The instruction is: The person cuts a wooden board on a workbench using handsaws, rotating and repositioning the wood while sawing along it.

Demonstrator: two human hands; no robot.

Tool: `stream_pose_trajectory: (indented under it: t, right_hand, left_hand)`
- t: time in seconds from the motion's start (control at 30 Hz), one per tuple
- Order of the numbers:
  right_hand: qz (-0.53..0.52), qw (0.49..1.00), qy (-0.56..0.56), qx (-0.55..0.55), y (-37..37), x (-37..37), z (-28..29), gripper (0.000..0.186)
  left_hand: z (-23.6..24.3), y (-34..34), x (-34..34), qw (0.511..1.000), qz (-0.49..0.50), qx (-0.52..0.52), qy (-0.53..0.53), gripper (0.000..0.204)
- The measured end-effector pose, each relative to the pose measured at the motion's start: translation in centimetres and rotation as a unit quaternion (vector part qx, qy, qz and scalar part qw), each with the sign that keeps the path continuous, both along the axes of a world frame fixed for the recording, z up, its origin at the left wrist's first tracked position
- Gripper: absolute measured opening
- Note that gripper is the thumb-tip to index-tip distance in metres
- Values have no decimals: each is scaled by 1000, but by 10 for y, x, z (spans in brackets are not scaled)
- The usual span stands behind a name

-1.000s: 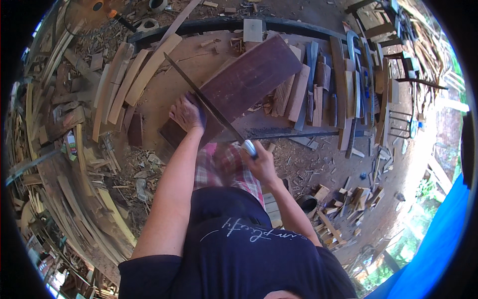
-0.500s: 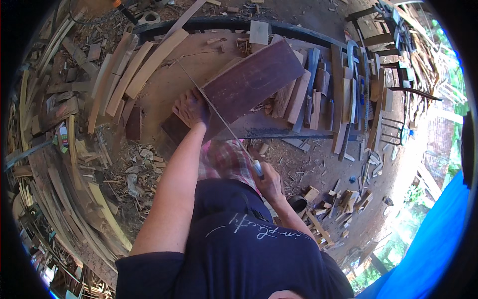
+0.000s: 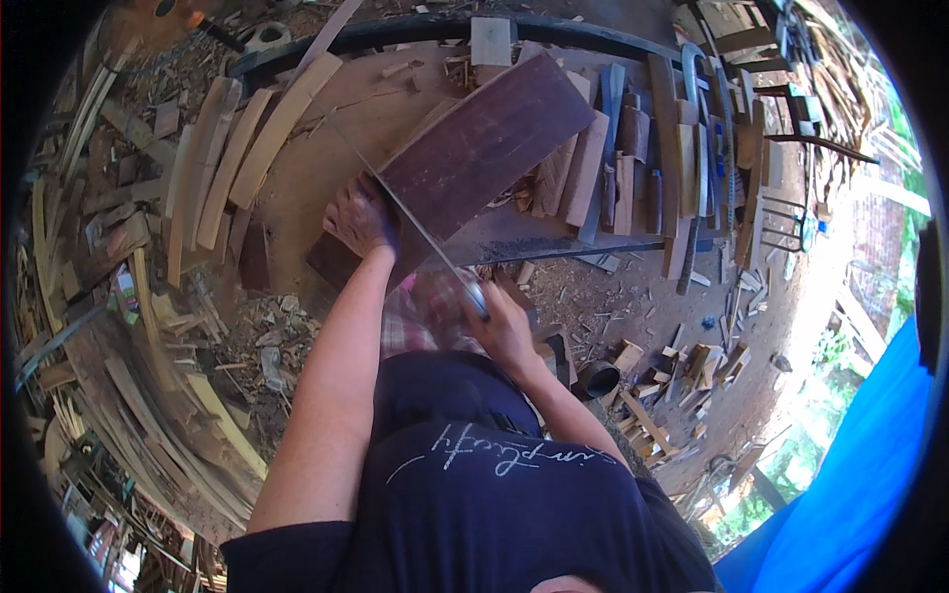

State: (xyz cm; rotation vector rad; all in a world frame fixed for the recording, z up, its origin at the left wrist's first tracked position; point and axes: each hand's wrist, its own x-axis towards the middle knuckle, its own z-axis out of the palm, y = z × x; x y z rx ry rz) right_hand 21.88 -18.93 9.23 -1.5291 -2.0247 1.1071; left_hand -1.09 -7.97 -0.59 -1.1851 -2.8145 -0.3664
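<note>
A long dark reddish-brown wooden board (image 3: 484,148) lies slantwise across the workbench (image 3: 297,168). My left hand (image 3: 361,219) presses on its near left part, the fingers bent over the far edge. Close beside that hand, a handsaw (image 3: 420,225) crosses the board, its thin blade seen almost edge-on. My right hand (image 3: 502,324) is closed round the saw's pale handle at the near side of the board, below the bench edge. How deep the blade sits in the wood cannot be made out.
Curved wooden pieces (image 3: 287,128) lie at the bench's left. On its right are wood strips (image 3: 588,168), chisel-like tools (image 3: 654,198) and a blue-framed clamp (image 3: 689,69). Offcuts (image 3: 707,366) and shavings litter the floor, with stacked boards (image 3: 148,415) at left and a blue sheet (image 3: 840,474) at right.
My right hand has moved forward and left, pushing the saw farther across the board. My left hand stays on the board. The whole view has shifted slightly.
</note>
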Motion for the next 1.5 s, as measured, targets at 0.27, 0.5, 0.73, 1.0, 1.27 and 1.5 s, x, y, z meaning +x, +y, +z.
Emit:
stream_pose_trajectory:
  t: [0.27,0.5,0.73,1.0,1.27,1.5]
  right_hand:
    - [-29,996,-7,-88,6,8,-9,23]
    - [-27,997,-49,-50,-8,18,3,22]
    - [-26,999,10,-30,7,-1,-34,25]
    - [-22,999,-38,-19,-29,41,4,25]
    - [-1,999,2,-34,26,-22,-27,27]
    - [-58,988,-88,-112,-7,23,20,14]
  left_hand:
    - [5,1,1,999,2,-38,-27,39]
    - [10,2,1,999,-3,-31,-34,40]
    - [5,-3,2,1000,-15,-22,3,40]
    - [2,0,-4,996,0,-82,-34,34]
    - [2,-3,0,999,-18,-31,18,39]
    - [2,-2,-2,998,0,-64,-18,35]
